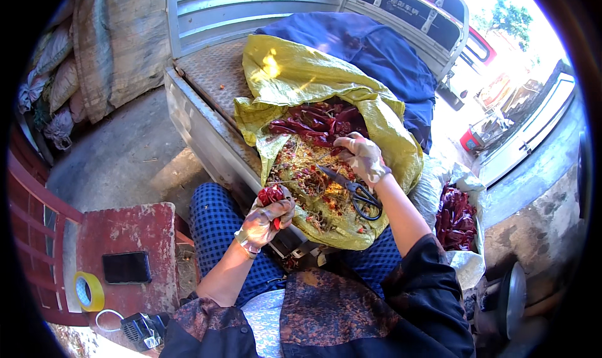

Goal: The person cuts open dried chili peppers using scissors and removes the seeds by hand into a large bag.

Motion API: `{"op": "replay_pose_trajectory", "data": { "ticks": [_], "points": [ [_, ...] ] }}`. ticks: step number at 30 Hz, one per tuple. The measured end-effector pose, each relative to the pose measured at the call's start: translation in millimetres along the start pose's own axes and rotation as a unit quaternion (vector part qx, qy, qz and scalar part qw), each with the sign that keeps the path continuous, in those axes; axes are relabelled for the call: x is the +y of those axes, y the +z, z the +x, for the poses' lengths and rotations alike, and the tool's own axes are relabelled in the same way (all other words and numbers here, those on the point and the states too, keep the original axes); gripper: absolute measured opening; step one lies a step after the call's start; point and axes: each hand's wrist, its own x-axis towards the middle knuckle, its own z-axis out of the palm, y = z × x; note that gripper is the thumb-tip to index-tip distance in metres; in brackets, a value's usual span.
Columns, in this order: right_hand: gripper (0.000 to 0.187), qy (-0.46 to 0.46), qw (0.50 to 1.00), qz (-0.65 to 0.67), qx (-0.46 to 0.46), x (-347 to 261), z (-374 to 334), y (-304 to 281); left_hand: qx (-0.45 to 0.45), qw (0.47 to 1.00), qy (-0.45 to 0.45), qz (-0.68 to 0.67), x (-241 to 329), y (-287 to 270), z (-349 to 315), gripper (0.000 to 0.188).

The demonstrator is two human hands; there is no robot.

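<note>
My left hand (268, 219), in a thin pale glove, is closed around dried red chili peppers (271, 195) beside the left edge of an open yellow woven sack (326, 66). My right hand (364, 159), gloved too, has its fingertips pinched on a dark dried chili at the near edge of the chili pile (320, 122) inside the sack. Part of that chili is hidden by the fingers. Black-handled scissors (365, 201) lie just below my right hand, on loose seeds, stems and broken bits (307, 176) spread over the sack.
The sack rests on a metal truck bed (216, 72), with dark blue cloth (357, 35) behind. A pale sack of chilies (456, 217) stands at my right. At my left, a worn red chair (150, 232) bears a phone (126, 267), yellow tape roll (89, 291) and small black device (143, 328).
</note>
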Motion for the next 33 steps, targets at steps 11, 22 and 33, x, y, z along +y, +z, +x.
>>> {"op": "replay_pose_trajectory", "data": {
  "ticks": [11,22,33],
  "points": [
    [0.024,-0.114,0.981,-0.127,-0.091,-114.2,-48.9,-28.6,0.043,0.979,-0.071,0.185,11.8,55.6,12.4,0.026],
    [0.043,-0.111,0.952,0.284,0.033,-89.7,-65.1,8.9,0.018,0.973,-0.009,0.232,2.6,29.6,16.3,0.026],
    [0.016,0.081,0.917,0.389,-0.028,-113.8,-72.6,11.6,0.127,0.98,-0.025,0.154,-2.6,39.2,9.2,0.013]
  ]
}}
